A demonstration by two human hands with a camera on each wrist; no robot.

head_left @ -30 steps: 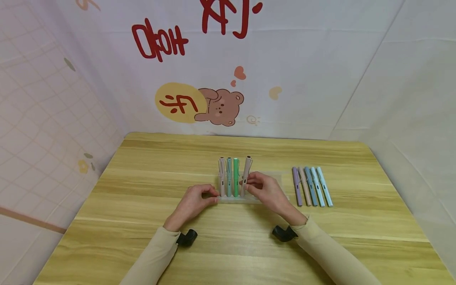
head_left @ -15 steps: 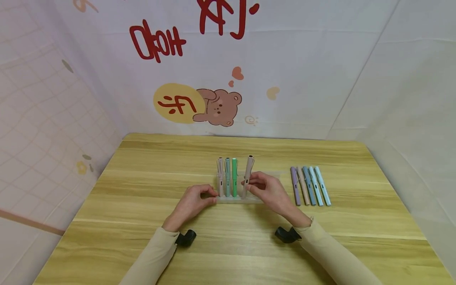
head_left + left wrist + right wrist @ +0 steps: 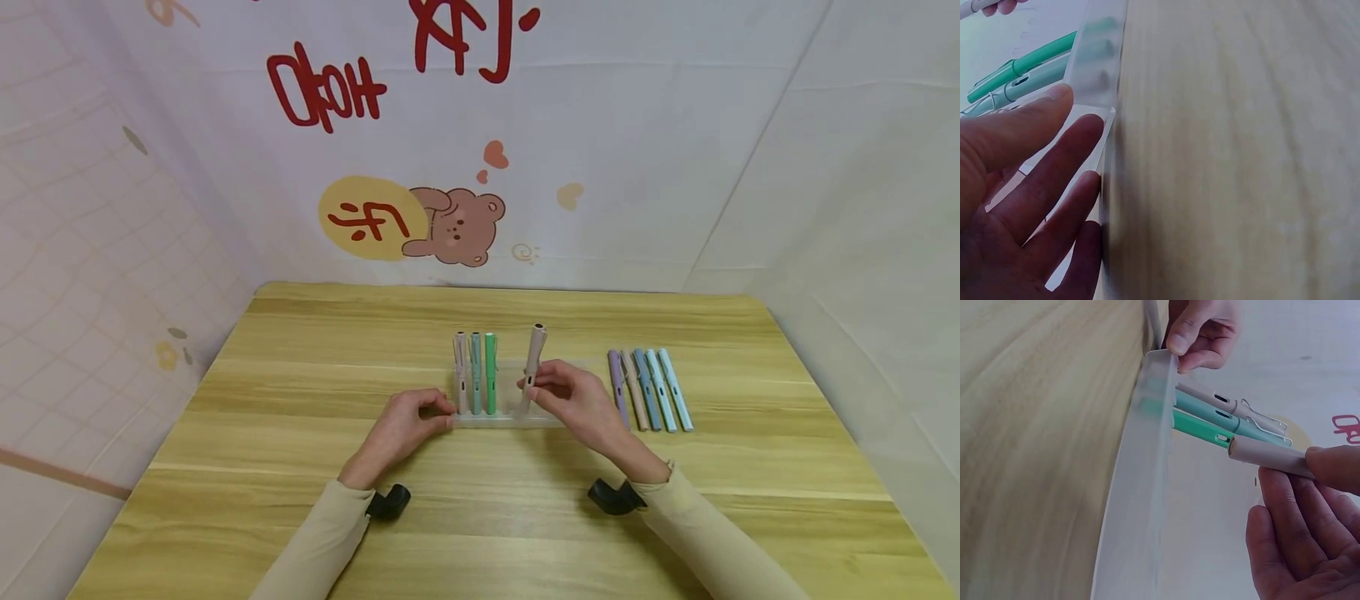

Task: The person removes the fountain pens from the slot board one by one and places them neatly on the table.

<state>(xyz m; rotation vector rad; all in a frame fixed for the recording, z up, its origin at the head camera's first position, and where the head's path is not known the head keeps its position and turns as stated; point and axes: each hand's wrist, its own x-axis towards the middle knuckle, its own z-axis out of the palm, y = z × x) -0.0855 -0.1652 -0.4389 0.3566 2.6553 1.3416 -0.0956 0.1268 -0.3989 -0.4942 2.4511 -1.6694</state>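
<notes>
A clear plastic pen stand (image 3: 468, 422) lies across the middle of the table. My left hand (image 3: 408, 423) holds its left end, thumb at the front edge. Three capped pens stand upright in its left slots: a pale pinkish-grey pen (image 3: 461, 379), a teal pen (image 3: 476, 379) and a bright green pen (image 3: 491, 379). To their right, my right hand (image 3: 581, 404) pinches a greyish-beige pen (image 3: 533, 358) between thumb and fingers, clip end up and slightly tilted. In the right wrist view, the blunt lower end of this held pen (image 3: 1266, 455) is apart from the stand.
Right of the stand several pens lie side by side: a purple pen (image 3: 617, 375), a beige pen (image 3: 633, 387), a blue-grey pen (image 3: 647, 387) and light blue pens (image 3: 670, 387). A printed cloth wall (image 3: 637, 167) rises behind the wooden table (image 3: 480, 517).
My right hand has moved a little to the right along the stand with the greyish-beige pen, away from the green pen. My left hand keeps its place at the stand's end.
</notes>
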